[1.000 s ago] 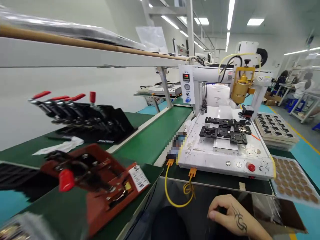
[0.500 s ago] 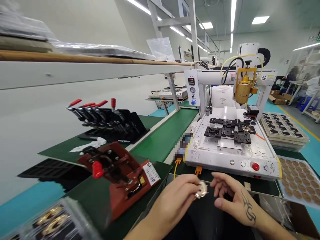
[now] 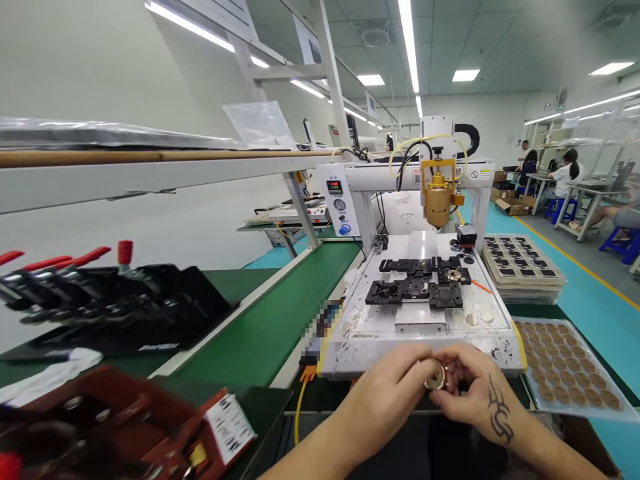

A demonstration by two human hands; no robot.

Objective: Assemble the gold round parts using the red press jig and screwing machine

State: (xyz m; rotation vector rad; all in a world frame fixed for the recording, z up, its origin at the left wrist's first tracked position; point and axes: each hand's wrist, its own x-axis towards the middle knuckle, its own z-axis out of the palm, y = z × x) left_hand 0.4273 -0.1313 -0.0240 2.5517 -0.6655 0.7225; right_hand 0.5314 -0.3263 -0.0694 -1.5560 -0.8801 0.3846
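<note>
A slip of the ring (image 3: pixel 437 379) seems the first risk; it is small and looks smooth, and it is up in the air between the two hands, just before the front of the machine (image 3: pixel 420 333), so a loose pinch could let it fall toward the dark gap below, near the person's lap; a second risk may be scratching or smudging, because bare skin touches the shiny rim, and a fingernail or too much pressure could mark it; if both hands pull unevenly, the ring may also twist away.

The left hand (image 3: pixel 385 393) has its thumb and forefinger drawn close together, with only the ring's edge between them; it appears to hold the ring from the left side; the right hand (image 3: pixel 480 393) is curled at the opposite side, its fingers bent inward and the thumb below, near or touching the rim; whether it truly grips the ring or only supports it, one cannot tell, since the fingers cover that part; a small shiny piece shows there too, but it is not clear whether it belongs to the ring.
</note>
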